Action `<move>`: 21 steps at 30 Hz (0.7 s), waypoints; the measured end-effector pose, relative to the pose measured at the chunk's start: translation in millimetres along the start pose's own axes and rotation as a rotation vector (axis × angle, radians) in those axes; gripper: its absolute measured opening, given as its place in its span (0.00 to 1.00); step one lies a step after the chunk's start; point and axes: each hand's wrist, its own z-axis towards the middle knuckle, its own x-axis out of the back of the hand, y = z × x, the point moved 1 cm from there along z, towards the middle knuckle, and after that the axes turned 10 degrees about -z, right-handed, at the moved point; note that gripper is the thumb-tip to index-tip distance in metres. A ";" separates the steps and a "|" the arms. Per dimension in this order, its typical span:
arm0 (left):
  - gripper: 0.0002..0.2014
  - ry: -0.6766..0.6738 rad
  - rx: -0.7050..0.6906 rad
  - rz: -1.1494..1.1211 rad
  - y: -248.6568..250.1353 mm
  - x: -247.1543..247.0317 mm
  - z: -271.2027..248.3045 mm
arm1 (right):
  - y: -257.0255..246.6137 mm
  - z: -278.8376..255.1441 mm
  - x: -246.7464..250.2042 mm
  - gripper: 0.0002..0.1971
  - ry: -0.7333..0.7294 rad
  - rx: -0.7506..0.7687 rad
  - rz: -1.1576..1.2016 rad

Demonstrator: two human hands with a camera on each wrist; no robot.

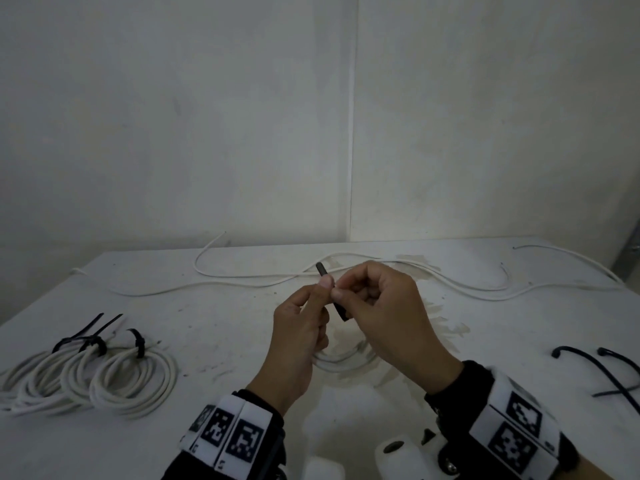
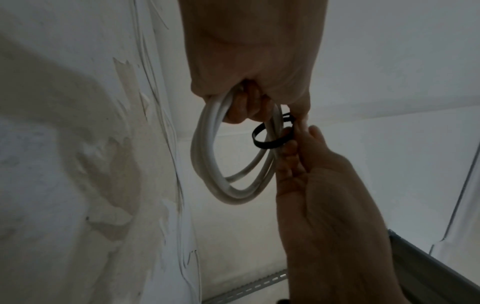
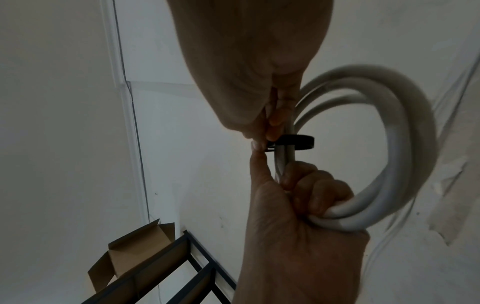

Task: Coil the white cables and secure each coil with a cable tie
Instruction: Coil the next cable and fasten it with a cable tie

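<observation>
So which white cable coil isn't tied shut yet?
The white cable coil gripped by the left hand; its black cable tie hangs loose.

A white table [image 1: 242, 327], its surface scuffed and stained, fills the lower half of the head view. At lower left lie three coiled white cables [image 1: 93, 375], overlapping one another, each bound with a black tie; along the far edge run loose white cables [image 1: 242, 282], uncoiled, in long waves from left to right. At the right edge lie spare black cable ties [image 1: 602, 372], crossing one another.
</observation>
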 end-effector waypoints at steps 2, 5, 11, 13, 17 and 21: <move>0.15 -0.001 0.002 0.005 0.3 0.5 0.1 | -1.5 2.1 -0.7 0.13 -0.017 0.017 -0.007; 0.13 -0.006 -0.005 0.007 5.1 5.7 1.9 | -5.2 7.2 5.6 0.11 -0.060 0.061 -0.052; 0.13 -0.086 0.016 0.179 15.3 6.7 -0.8 | -4.8 19.6 22.5 0.08 -0.168 -0.063 -0.082; 0.09 -0.137 0.011 0.241 16.5 3.1 -4.3 | -7.6 19.6 22.3 0.09 -0.262 -0.034 -0.109; 0.06 -0.142 0.010 0.246 15.8 0.8 -6.5 | -14.3 17.7 27.5 0.11 -0.348 -0.008 -0.062; 0.06 -0.139 0.006 0.246 16.5 -7.1 -7.7 | -12.7 22.1 28.3 0.11 -0.222 0.048 -0.128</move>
